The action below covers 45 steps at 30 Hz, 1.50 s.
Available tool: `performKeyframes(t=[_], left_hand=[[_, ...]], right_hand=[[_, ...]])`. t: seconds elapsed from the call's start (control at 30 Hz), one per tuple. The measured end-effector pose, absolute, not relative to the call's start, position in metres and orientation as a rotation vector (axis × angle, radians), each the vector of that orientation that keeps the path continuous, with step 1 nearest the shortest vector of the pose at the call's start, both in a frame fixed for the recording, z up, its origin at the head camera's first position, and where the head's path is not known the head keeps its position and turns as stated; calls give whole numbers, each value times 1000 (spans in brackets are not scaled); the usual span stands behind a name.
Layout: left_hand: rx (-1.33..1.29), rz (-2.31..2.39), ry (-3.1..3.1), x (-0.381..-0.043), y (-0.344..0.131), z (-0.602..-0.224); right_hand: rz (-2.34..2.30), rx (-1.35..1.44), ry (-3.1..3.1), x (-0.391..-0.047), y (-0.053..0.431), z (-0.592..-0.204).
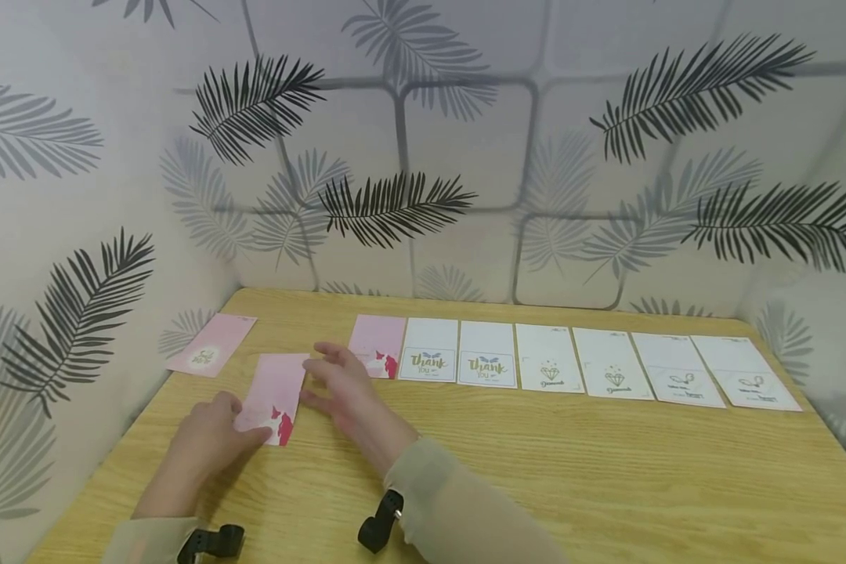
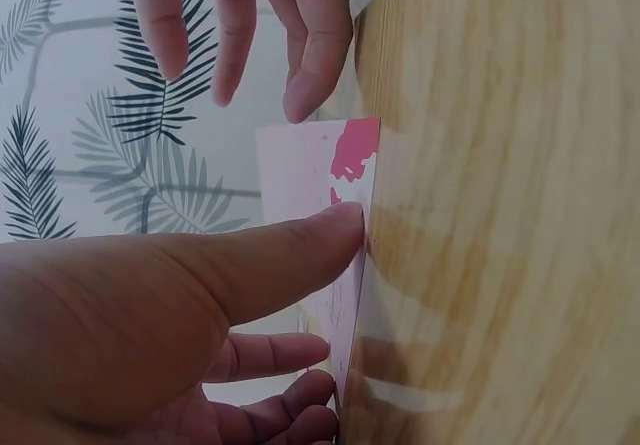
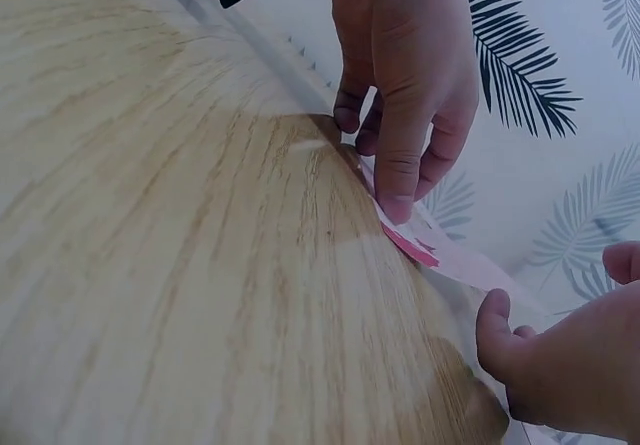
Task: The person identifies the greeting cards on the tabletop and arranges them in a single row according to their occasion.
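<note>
A pink card (image 1: 276, 392) with a dark pink patch at its lower right corner is on the left part of the wooden table. My left hand (image 1: 207, 437) holds it by its near end, thumb on the bottom edge and fingers along the left side. In the left wrist view the thumb (image 2: 335, 227) lies beside the patch on the card (image 2: 290, 170). My right hand (image 1: 348, 392) is at the card's right edge with fingers spread and lightly bent, fingertips close to the upper right corner. In the right wrist view its thumb (image 3: 492, 330) overlaps the card's edge.
Right of my hands a row of cards runs along the table's back: a matching pink card (image 1: 377, 337), thank-you cards (image 1: 428, 364), diamond cards (image 1: 550, 352) and script-printed cards (image 1: 677, 360). Another pink card (image 1: 215, 337) lies at the back left. Leaf-patterned walls border the table (image 1: 571, 470).
</note>
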<state>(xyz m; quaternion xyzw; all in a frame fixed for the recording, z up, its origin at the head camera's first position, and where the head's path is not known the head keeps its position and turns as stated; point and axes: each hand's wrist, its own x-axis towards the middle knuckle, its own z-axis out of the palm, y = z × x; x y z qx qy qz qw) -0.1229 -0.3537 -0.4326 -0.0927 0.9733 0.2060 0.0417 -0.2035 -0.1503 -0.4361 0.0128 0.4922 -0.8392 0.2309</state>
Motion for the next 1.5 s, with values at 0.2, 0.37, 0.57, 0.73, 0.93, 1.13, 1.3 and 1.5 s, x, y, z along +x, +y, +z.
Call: performKeyframes(t=[0.2, 0.37, 0.57, 0.73, 0.93, 1.13, 1.3, 1.5], left_hand=[[-290, 633, 2976, -124, -355, -433], [-290, 649, 2986, -125, -353, -434], [-307, 816, 2950, -122, -355, -433], [-315, 1029, 2854, -119, -356, -432], [-339, 1210, 2818, -122, -353, -432], [-362, 1243, 2817, -123, -351, -430], [-376, 1309, 2823, -124, -346, -425], [-448, 1403, 2833, -131, -341, -419]], right_hand=[[-2130, -127, 1512, -198, -150, -439], [-1966, -264, 1758, -188, -149, -437], [-1943, -264, 1829, -183, -146, -435], [-1998, -236, 1782, -187, -141, -435], [-2050, -213, 1733, -196, -133, -434], [-2071, -216, 1729, -203, -123, -429], [-2084, -239, 1746, -206, -116, -427], [-2037, -243, 1824, -206, -110, -426]])
